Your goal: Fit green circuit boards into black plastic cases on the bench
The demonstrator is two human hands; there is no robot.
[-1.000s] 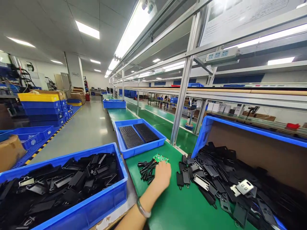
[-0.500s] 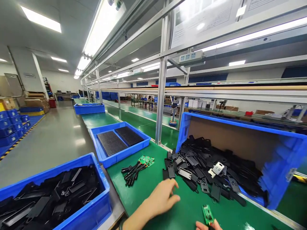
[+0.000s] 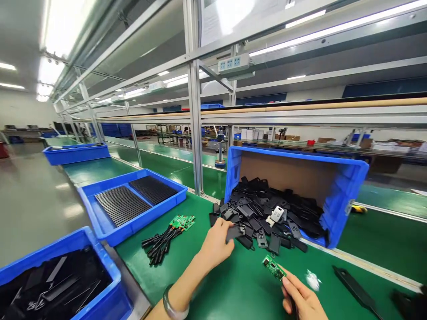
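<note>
Near the lower middle of the frame the left hand (image 3: 216, 243) is closed around a black plastic case (image 3: 234, 232), fingers curled over its near end, at the front edge of the pile of black cases (image 3: 267, 213) that spills out of a tipped blue bin (image 3: 343, 195). The bin lies on its side right of centre, its open mouth facing the green worktop (image 3: 240, 284). A metal bangle (image 3: 173, 306) sits on the left wrist at the bottom edge.

At the lower right the right hand (image 3: 300, 300) pinches a small green circuit board (image 3: 273, 267) by its near end; the board points up and to the left, held just above the worktop and a little apart from the case in the other hand.

Left of the hands, a bundle of green boards with black leads (image 3: 167, 233) lies on the worktop. Beyond it, in the left middle of the frame, a shallow blue tray (image 3: 100, 222) holds two black ribbed panels. Another blue bin (image 3: 110, 284) with black parts fills the lower left corner. A long black strip (image 3: 356, 289) lies at the lower right, with a small white scrap (image 3: 312, 280) just beside the right hand.
</note>
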